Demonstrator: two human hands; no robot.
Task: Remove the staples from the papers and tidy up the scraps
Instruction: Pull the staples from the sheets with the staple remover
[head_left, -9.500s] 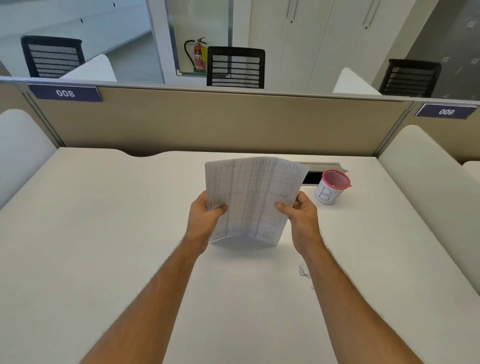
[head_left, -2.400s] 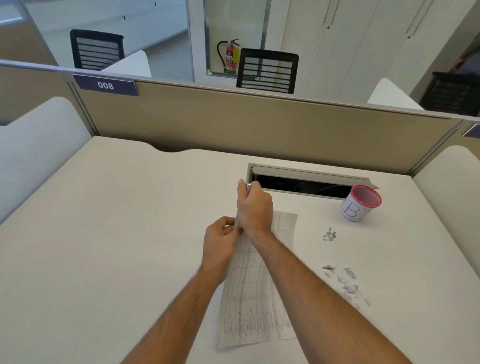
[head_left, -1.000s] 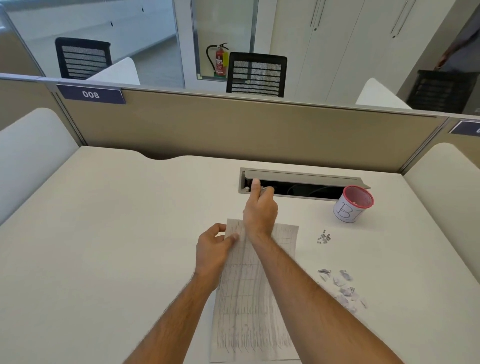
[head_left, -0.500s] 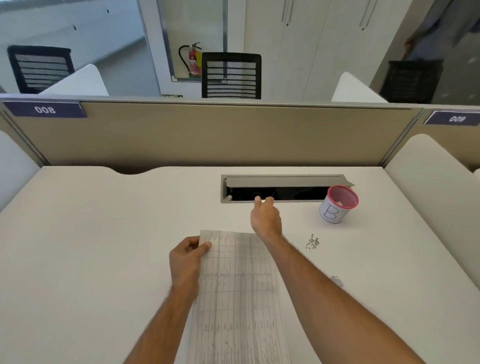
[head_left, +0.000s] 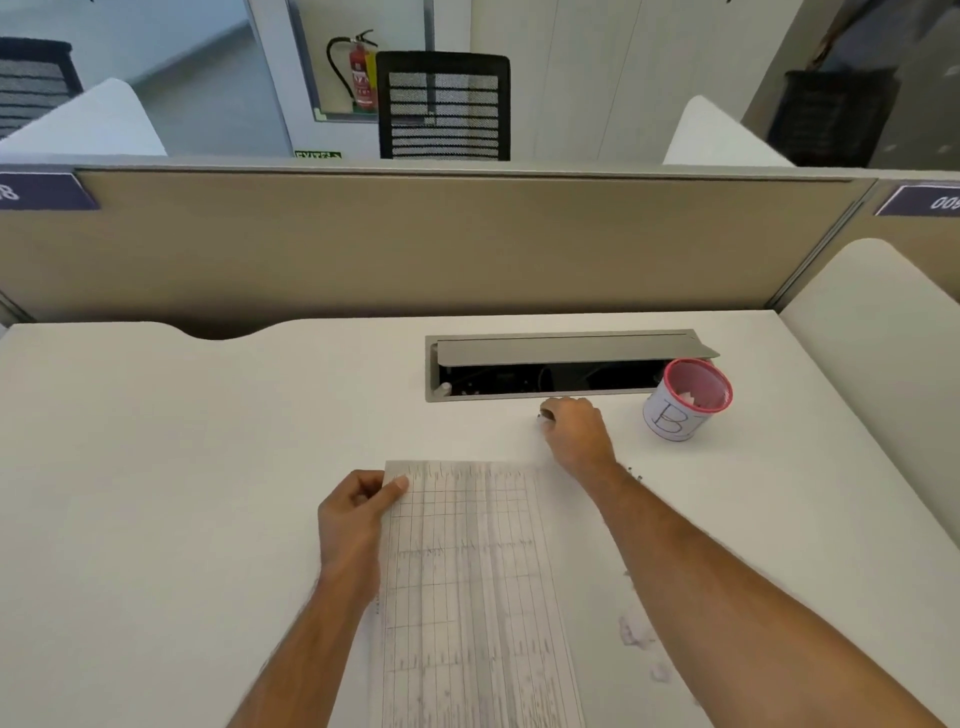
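A white desk (head_left: 156, 467) fills the lower view, closed off along its far edge by a tan partition (head_left: 415, 244) with dark number plates at both ends; the digits are too cut off or blurred to read. Beyond it stand black mesh-backed chairs (head_left: 442, 106), white cabinets and a red fire extinguisher (head_left: 358, 73) behind glass. Near the far edge, right of centre, a grey cable tray (head_left: 561, 366) sits open, its flap raised over a dark slot.

The printed papers (head_left: 467, 597), ruled with a table grid, lie flat at the middle of the near edge. The left hand (head_left: 353, 519) pinches their far left corner between thumb and curled fingers. The right hand (head_left: 576, 431) rests knuckles-up on the desk just short of the cable tray, its grip curled closed; whether it holds anything cannot be told.

A white cup (head_left: 685, 400) with a red rim and a handwritten "B" stands by the tray's right end. Torn paper scraps (head_left: 639, 634) lie blurred toward the near right, beside the right forearm.
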